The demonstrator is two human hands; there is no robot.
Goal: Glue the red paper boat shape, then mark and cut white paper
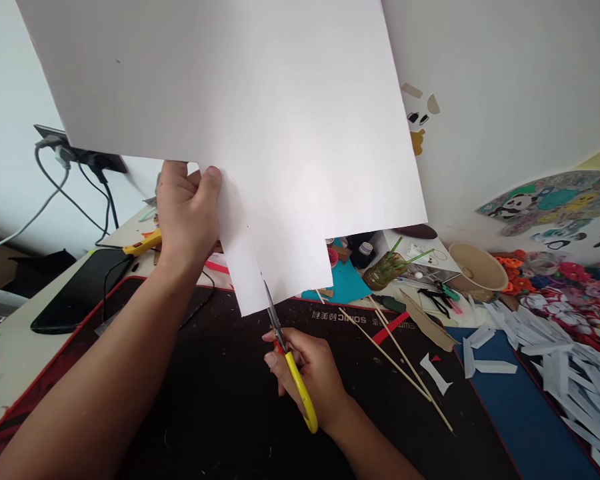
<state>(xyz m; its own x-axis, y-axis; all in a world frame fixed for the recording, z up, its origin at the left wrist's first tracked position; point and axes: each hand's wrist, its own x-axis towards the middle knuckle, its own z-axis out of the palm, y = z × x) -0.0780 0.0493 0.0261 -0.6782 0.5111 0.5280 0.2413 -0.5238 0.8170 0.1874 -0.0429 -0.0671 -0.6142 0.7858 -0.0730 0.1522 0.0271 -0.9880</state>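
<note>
A large sheet of white paper point(290, 120) fills the upper middle of the view, with a narrower tab reaching down from its lower edge. My left hand point(190, 207) pinches this sheet at its lower left edge, thumb on the near face. In my right hand point(310, 373) is a pair of scissors point(299, 390) with yellow and red handles. The scissor blades point up and lie at the tab's lower edge, where a thin slit runs upward from them. Part of the left fingers is hidden behind the paper.
A dark desk mat point(220, 400) covers the desk. Wooden sticks point(400, 360) and a white paper scrap point(435, 375) lie on it. At right are a heap of white paper strips point(575, 373) and a beige bowl point(477, 267). Plugged cables point(65, 157) hang at left beside a black tablet-like device point(80, 293).
</note>
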